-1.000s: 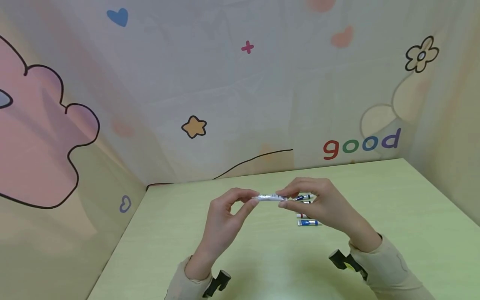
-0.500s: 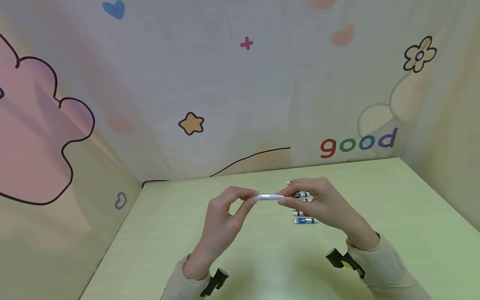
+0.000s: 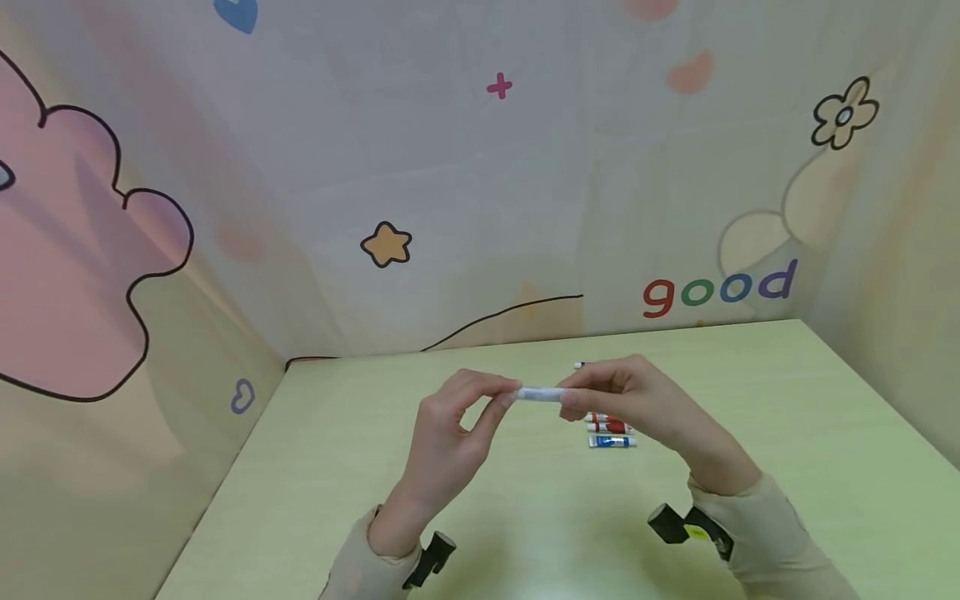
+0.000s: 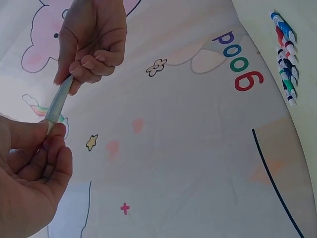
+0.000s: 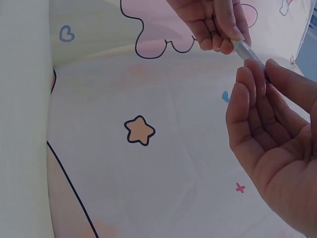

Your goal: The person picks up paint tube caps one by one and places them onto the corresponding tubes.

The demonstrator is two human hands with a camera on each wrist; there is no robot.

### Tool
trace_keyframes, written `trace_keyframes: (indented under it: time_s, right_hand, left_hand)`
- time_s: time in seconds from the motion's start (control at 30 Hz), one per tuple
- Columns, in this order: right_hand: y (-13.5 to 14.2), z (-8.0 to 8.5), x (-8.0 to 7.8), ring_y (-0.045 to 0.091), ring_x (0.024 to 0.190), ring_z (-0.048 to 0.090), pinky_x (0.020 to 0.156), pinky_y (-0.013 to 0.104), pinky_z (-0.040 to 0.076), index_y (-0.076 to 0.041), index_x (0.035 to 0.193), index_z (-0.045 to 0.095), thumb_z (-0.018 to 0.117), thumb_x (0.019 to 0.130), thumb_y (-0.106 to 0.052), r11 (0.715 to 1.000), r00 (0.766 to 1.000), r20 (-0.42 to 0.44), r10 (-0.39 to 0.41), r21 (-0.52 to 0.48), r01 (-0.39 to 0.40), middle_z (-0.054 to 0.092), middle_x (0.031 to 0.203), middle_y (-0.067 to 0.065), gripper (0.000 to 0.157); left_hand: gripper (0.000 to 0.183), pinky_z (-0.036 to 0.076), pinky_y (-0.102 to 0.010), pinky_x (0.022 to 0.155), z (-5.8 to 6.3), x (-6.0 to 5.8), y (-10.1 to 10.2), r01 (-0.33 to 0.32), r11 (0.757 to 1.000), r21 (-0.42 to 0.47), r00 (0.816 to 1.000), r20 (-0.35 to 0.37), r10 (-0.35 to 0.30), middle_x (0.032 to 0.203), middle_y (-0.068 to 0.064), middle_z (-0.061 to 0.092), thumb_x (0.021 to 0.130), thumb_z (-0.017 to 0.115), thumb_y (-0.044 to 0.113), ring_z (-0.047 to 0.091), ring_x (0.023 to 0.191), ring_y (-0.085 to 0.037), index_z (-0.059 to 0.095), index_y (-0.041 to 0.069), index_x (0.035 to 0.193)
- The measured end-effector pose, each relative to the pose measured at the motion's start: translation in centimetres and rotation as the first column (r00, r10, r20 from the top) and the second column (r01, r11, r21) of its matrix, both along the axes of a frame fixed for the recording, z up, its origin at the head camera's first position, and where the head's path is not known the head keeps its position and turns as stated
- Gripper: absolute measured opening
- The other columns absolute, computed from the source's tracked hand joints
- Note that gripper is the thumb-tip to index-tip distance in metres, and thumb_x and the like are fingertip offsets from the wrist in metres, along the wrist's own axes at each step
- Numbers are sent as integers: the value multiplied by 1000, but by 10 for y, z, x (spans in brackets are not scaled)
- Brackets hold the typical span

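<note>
A slim, pale paint tube (image 3: 540, 393) is held level above the table, stretched between both hands. My left hand (image 3: 450, 433) pinches its left end between thumb and fingertips. At the other end, my right hand (image 3: 648, 412) pinches the tube with thumb and fingers, hiding that tip. In the left wrist view the tube (image 4: 58, 101) looks whitish and slants between the two hands. Seen from the right wrist, the tube (image 5: 247, 53) shows only its middle stretch, the ends covered by fingertips.
Behind and below my right hand lie several small tubes in a column, among them a blue tube (image 3: 612, 442) nearest me and a red tube (image 3: 611, 427). The pale green table (image 3: 360, 467) meets a printed cloth wall (image 3: 480, 192) at the back.
My right fingers have rolled and shifted at the tube's end, and the tube's visible face has turned. The left hand keeps its pinch almost unmoved.
</note>
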State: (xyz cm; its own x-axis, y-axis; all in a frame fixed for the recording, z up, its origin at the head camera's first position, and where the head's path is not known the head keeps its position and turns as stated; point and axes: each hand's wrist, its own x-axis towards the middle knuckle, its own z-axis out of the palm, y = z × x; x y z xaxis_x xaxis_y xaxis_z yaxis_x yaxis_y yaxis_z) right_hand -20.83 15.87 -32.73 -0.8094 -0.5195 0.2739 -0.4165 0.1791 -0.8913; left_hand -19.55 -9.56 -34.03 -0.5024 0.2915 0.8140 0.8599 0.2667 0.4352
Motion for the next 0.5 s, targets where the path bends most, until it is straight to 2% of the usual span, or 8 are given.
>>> trace_keyframes:
  time_s: [0.13, 0.3, 0.5]
  right_hand:
    - [-2, -1, -2, 28, 86, 70, 81, 37, 56, 2, 108, 73, 67, 98, -15, 1000, 998, 70, 9, -16, -8, 73, 88, 9, 20]
    - [-4, -1, -3, 29, 85, 70, 82, 38, 57, 2, 108, 72, 67, 98, -16, 999, 993, 114, 11, -37, -6, 73, 86, 8, 21]
    - [-8, -2, -3, 27, 84, 69, 82, 38, 57, 3, 107, 73, 68, 98, -16, 997, 992, 126, -6, -70, 15, 73, 87, 10, 21]
  left_hand:
    - [15, 55, -32, 78, -1, 0, 0, -14, 1000, -9, 1000, -11, 14, 95, -2, 74, 92, 71, 0, 66, 90, -17, 76, 6, 104]
    - [16, 55, -32, 77, 0, 1, 0, -25, 1000, -15, 999, -39, 24, 96, -2, 74, 91, 72, -2, 66, 91, -18, 75, 5, 104]
    - [16, 55, -32, 78, 2, 0, -1, -40, 999, -12, 997, -71, 39, 96, -3, 73, 90, 72, -3, 66, 91, -18, 75, 5, 104]
